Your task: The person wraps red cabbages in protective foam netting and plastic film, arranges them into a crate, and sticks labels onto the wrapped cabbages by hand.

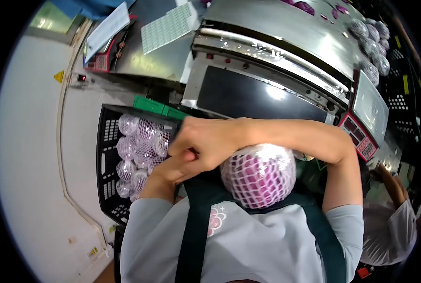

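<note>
A round purple vegetable in a white foam net [260,175] rests against my dark apron, tucked under my right forearm. That arm crosses from right to left, and my right hand [209,141] is closed in a fist just left of the netted ball. My left hand [172,170] comes up from below, its fingers meeting the right fist; what lies between the two hands is hidden. Neither hand grips the netted ball itself.
A black crate [107,155] at my left holds several wrapped netted vegetables [137,151]. Ahead is a steel wrapping machine with a black plate [253,96], and a scale with a keypad [367,113] at its right. More wrapped ones [373,42] lie far right. Another person's arm [392,184] is at the right.
</note>
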Tool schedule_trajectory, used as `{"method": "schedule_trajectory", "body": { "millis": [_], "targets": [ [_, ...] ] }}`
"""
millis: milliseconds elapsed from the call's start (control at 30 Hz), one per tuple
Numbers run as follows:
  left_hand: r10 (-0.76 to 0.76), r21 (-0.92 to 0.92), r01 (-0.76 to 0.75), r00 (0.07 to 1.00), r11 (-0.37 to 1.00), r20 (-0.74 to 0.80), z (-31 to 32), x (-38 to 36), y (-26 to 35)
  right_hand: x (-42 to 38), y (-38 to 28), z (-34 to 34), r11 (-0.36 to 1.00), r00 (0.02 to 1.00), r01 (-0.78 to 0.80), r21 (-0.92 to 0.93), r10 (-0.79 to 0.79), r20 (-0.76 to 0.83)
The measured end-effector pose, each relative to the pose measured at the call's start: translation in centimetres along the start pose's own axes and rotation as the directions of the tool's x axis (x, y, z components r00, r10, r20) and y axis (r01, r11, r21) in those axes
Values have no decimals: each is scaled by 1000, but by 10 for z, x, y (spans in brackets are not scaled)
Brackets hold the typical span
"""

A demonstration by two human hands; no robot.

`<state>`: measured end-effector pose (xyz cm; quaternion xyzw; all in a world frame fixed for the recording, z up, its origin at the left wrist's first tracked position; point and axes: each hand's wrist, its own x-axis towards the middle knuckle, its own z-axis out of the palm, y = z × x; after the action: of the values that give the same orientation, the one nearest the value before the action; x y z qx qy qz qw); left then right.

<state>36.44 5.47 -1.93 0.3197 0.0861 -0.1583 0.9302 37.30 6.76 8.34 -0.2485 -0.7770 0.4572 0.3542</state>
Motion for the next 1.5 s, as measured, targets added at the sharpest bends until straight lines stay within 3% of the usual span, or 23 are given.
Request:
{"method": "schedule_trajectory", "body": {
  "millis": [67,100,133,167,233,300,333,433,533,600,667,767,833,867,900,933,1000,1067,1200,1267,1333,1367,1500],
  "targets": [
    [61,-37,-69,982,997,-179,-17,5,-12,-18,15,-2,957,923,-202,209,115,367],
    [99,-40,-114,958,993,-270,-28,4,-16,-26,17,-12,897,777,-393,203,206,594],
    [134,-35,-158,920,987,-368,-39,-2,-19,-44,35,-13,915,880,-149,374,-50,473],
    [163,-24,-193,884,981,-437,-46,-10,-21,-57,37,-18,829,913,-149,538,-93,397],
    [220,11,-255,812,967,-540,-51,-42,-21,-114,45,-26,537,875,-456,710,126,467],
    [305,33,-335,805,942,-509,-53,-73,-26,-173,60,-22,154,917,-351,923,255,306],
    [348,62,-368,793,928,-499,-51,-85,-29,-185,62,-22,129,924,-228,965,342,172],
    [393,170,-361,744,917,-540,-41,-113,-31,-191,60,-21,297,841,18,955,512,-175],
    [352,182,-301,789,936,-504,-39,-124,-30,-159,57,-23,510,759,59,858,535,-371],
    [509,316,-404,748,858,-426,-28,-136,-22,-128,59,-16,636,730,34,771,511,-454],
    [536,245,-479,713,843,-451,-28,-140,-25,-88,65,-10,760,731,-26,649,457,-506],
    [619,-488,-778,618,395,-485,-45,-156,-24,-27,77,4,949,785,-245,196,313,-534],
    [703,-444,-855,489,269,-517,-64,-199,-45,22,64,21,971,907,-240,3,225,-356],
    [718,217,-877,184,428,-672,-63,-219,-61,40,56,31,978,936,-209,9,203,-288],
    [780,688,-572,-128,446,-612,-47,-240,-80,52,53,41,977,944,-199,-72,171,-282],
    [681,57,-955,165,291,-713,-72,-277,-117,59,53,46,971,951,-190,-149,144,-272],
    [694,722,-280,-209,633,-689,-23,-336,-141,59,62,50,954,951,-269,-131,242,-191],
    [486,482,-794,-276,370,-829,-23,-411,-212,45,73,58,937,916,-348,-12,337,-219],
    [164,455,-578,-484,678,-860,21,-485,-283,8,84,61,699,707,-689,189,706,-34],
    [78,328,-491,-463,807,-883,16,-495,-318,3,84,64,658,671,-729,186,742,7],
    [-100,269,-543,-555,796,-826,-33,-482,-359,-5,96,68,650,666,-738,182,745,38],
    [-106,223,-403,-650,888,-752,-65,-479,-392,-2,95,70,656,668,-737,164,743,31],
    [-227,136,-379,-765,915,-603,-65,-467,-370,3,102,77,686,688,-720,104,725,-15]
  ]
}}
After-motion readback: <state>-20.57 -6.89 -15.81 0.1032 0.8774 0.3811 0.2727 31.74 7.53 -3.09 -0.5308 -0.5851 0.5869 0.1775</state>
